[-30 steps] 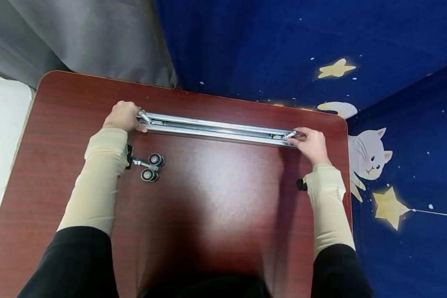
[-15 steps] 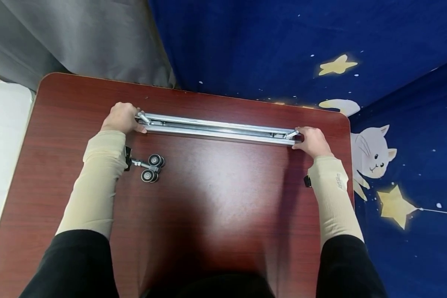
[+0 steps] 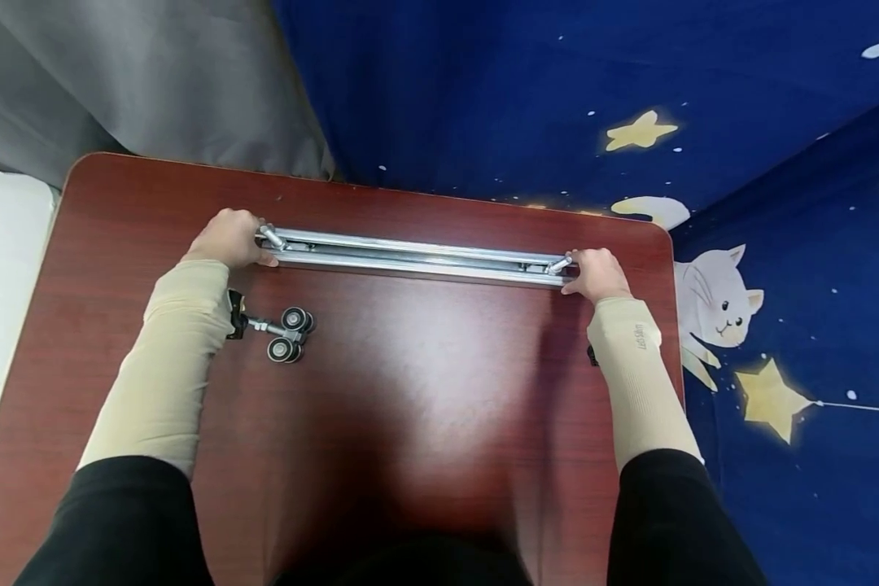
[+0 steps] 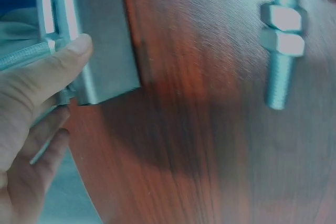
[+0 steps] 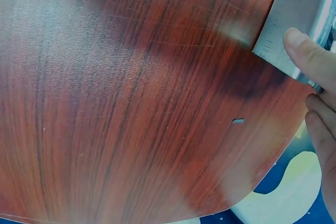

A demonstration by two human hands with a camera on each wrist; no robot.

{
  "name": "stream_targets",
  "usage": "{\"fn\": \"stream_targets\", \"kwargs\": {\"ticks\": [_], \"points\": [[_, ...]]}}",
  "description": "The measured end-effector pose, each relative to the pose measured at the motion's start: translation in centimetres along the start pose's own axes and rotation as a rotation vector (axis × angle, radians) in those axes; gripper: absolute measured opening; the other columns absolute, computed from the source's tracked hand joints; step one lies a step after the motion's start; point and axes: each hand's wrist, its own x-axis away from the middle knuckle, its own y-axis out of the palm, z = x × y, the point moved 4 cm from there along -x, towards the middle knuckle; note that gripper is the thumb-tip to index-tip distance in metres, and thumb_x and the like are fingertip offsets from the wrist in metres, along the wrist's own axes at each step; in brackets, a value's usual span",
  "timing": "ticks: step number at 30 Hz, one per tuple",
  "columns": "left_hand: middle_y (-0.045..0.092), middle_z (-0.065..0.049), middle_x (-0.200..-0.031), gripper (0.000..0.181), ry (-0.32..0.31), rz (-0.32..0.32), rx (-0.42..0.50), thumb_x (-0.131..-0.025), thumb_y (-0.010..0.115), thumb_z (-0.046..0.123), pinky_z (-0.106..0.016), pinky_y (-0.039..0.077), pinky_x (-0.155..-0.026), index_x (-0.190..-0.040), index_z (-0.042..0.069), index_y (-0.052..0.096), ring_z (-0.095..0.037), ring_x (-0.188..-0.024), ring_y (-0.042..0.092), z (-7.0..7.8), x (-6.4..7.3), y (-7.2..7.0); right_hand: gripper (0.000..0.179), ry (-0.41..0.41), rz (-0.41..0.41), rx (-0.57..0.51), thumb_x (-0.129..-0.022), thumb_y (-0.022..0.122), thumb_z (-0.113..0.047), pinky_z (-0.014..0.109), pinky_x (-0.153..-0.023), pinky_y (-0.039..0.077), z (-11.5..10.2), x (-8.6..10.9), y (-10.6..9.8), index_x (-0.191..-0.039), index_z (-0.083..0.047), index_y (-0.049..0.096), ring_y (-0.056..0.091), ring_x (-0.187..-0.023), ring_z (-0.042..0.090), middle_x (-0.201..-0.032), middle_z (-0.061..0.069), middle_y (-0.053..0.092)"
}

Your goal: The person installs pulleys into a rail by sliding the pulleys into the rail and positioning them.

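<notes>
A long silver metal track [image 3: 417, 268] lies across the far part of the table, its open channel facing up. A threaded bolt sticks up slantwise near each end, the left bolt [image 3: 272, 238] and the right bolt [image 3: 559, 265]. My left hand [image 3: 227, 238] grips the left end, thumb [image 4: 71, 59] on the track's near side. At the opposite end my right hand [image 3: 596, 273] holds the track, its thumb [image 5: 307, 51] against the near wall. Nearer to me, beside the left wrist, lies a roller hanger [image 3: 290, 334] with black wheels; its bolt and nuts [image 4: 283, 30] show in the left wrist view.
The reddish-brown wooden table [image 3: 425, 391] has rounded far corners. Behind it hang a grey curtain [image 3: 176, 81] and a blue curtain [image 3: 447, 98] with stars and a cat. A white surface [image 3: 7, 260] stands at the left.
My right thumb has shifted from beside the right bolt to the track's near side at its end. My left hand keeps its grip. The head view has turned slightly.
</notes>
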Motion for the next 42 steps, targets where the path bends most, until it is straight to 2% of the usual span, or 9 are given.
{"fn": "stream_targets", "kwargs": {"ticks": [5, 9, 12, 17, 23, 30, 35, 39, 42], "points": [[0.058, -0.028, -0.108, 0.064, -0.001, -0.087, 0.024, -0.070, 0.076, 0.030, -0.053, 0.041, -0.085, -0.115, -0.009, 0.054, -0.041, -0.099, 0.051, 0.6, 0.1, -1.0, 0.066, 0.035, -0.024, -0.003, -0.066, 0.079, -0.014, 0.049, -0.090, 0.042, -0.4, -0.5, 0.4, -0.125, 0.002, 0.053, 0.051, -0.109, 0.039, -0.123, 0.022, 0.054], [0.042, -0.033, -0.127, 0.086, -0.008, -0.137, 0.010, -0.072, 0.073, 0.036, -0.056, 0.034, -0.094, -0.131, -0.013, 0.035, -0.046, -0.117, 0.039, 2.6, -0.5, -2.4, 0.067, 0.043, -0.037, -0.005, -0.067, 0.079, -0.015, 0.049, -0.091, 0.042, -0.8, -0.8, 0.4, -0.126, 0.001, 0.052, 0.050, -0.110, 0.039, -0.124, 0.021, 0.053], [0.039, -0.031, -0.132, 0.082, 0.023, -0.114, 0.012, -0.076, 0.070, 0.036, -0.055, 0.032, -0.097, -0.133, -0.010, 0.034, -0.045, -0.121, 0.036, 5.4, -1.5, -3.6, 0.067, 0.047, -0.039, -0.004, -0.067, 0.079, -0.014, 0.048, -0.092, 0.041, -1.0, -1.0, 0.3, -0.126, 0.001, 0.052, 0.050, -0.110, 0.039, -0.123, 0.021, 0.054], [0.044, -0.026, -0.131, 0.067, 0.157, -0.036, 0.015, -0.082, 0.064, 0.032, -0.050, 0.032, -0.100, -0.131, -0.007, 0.040, -0.040, -0.121, 0.039, 12.1, -3.7, -4.4, 0.068, 0.050, -0.045, 0.014, -0.067, 0.079, -0.015, 0.047, -0.091, 0.042, -1.4, -1.3, 0.1, -0.126, 0.002, 0.051, 0.052, -0.109, 0.038, -0.122, 0.021, 0.055], [0.047, -0.020, -0.132, 0.063, 0.322, 0.002, -0.017, -0.084, 0.062, 0.034, -0.041, 0.031, -0.103, -0.131, -0.004, 0.044, -0.034, -0.123, 0.041, 19.2, -5.7, -2.8, 0.068, 0.007, -0.059, 0.087, -0.068, 0.079, -0.020, 0.045, -0.089, 0.044, -2.4, -1.9, 0.3, -0.127, -0.001, 0.051, 0.056, -0.102, 0.036, -0.119, 0.019, 0.057], [0.048, -0.015, -0.131, 0.056, 0.488, 0.010, -0.094, -0.086, 0.061, 0.033, -0.037, 0.033, -0.103, -0.129, 0.000, 0.048, -0.028, -0.123, 0.043, 25.8, -6.4, -0.4, 0.066, -0.059, -0.038, 0.140, -0.067, 0.079, -0.023, 0.043, -0.086, 0.046, -3.9, -2.3, 0.2, -0.125, -0.002, 0.054, 0.060, -0.093, 0.033, -0.109, 0.017, 0.063], [0.054, -0.013, -0.123, 0.046, 0.535, 0.037, -0.193, -0.085, 0.062, 0.029, -0.037, 0.040, -0.097, -0.122, 0.003, 0.053, -0.026, -0.114, 0.050, 29.8, -6.9, 1.1, 0.063, -0.046, -0.024, 0.147, -0.068, 0.079, -0.024, 0.042, -0.084, 0.047, -4.0, -2.3, 0.0, -0.122, -0.002, 0.056, 0.061, -0.090, 0.031, -0.103, 0.015, 0.065], [0.060, -0.011, -0.109, 0.031, 0.582, 0.082, -0.224, -0.087, 0.059, 0.023, -0.036, 0.048, -0.086, -0.112, 0.004, 0.058, -0.027, -0.101, 0.058, 32.9, -7.4, 2.6, 0.055, -0.036, -0.013, 0.151, -0.066, 0.080, -0.025, 0.042, -0.083, 0.047, -4.0, -2.1, 0.1, -0.113, -0.001, 0.063, 0.061, -0.089, 0.032, -0.098, 0.015, 0.067], [0.062, -0.009, -0.105, 0.025, 0.600, 0.083, -0.230, -0.088, 0.057, 0.020, -0.034, 0.050, -0.082, -0.108, 0.005, 0.061, -0.025, -0.097, 0.060, 34.7, -7.7, 3.6, 0.050, -0.025, -0.004, 0.124, -0.066, 0.080, -0.024, 0.043, -0.084, 0.047, -3.7, -1.9, 0.2, -0.107, 0.000, 0.065, 0.061, -0.091, 0.033, -0.096, 0.016, 0.067]]}}
